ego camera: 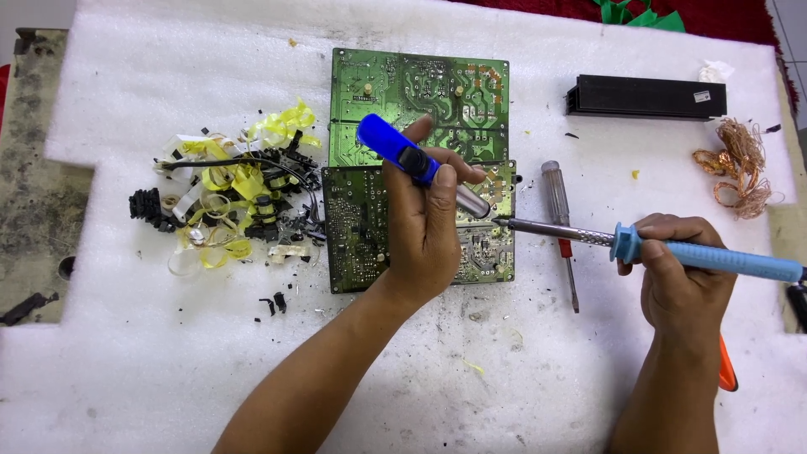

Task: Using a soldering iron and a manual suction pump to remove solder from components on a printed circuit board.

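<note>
My left hand grips a blue desoldering pump, its metal nose pointing down-right over the lower green circuit board. My right hand holds a light-blue soldering iron by the handle. The iron's metal tip rests at the lower board's right part, just beside the pump's nose. A second green circuit board lies directly behind the lower one.
A heap of yellow tape, black parts and wires lies left of the boards. A screwdriver lies right of them, under the iron. A black heat sink and a copper wire tangle sit at the far right on white foam.
</note>
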